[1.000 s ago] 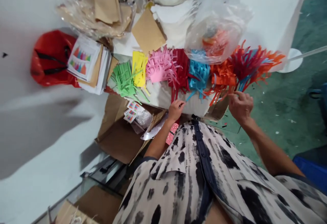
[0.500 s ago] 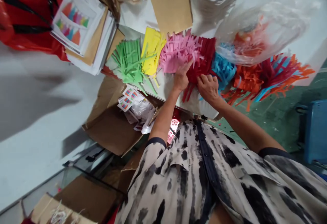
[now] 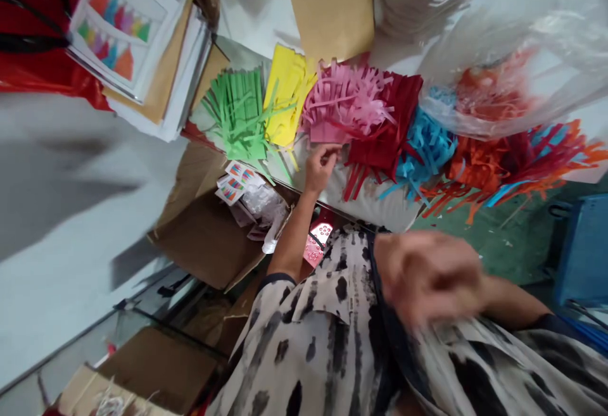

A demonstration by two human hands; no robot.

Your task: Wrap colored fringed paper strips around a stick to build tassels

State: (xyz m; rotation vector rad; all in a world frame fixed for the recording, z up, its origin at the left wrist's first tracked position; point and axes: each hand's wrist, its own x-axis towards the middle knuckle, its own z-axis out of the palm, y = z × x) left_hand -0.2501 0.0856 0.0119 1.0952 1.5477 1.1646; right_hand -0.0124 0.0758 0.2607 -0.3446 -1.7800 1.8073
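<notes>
My left hand (image 3: 319, 168) is near the pink fringed paper bundle (image 3: 346, 96); I should part strips gently. My right hand (image 3: 427, 277) is blurred; I cannot tell either grip's state.

Pale short-sleeved shirt (image 3: 311, 365), black-blotched.
I note a navy placket (image 3: 387, 305); black blots and grey streaks either side of it; pocket flap (image 3: 330, 307) left of the placket; dark bands (image 3: 277, 278) edging both sleeves (image 3: 270, 299), outward of it.

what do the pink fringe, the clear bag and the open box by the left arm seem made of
Pink fringe: probably matte paper, cut into thin curling strips.
Clear bag: likely glossy plastic film, see-through with crinkled highlights.
Open box: apparently cardboard, dull brown with stiff-looking sides.
</notes>
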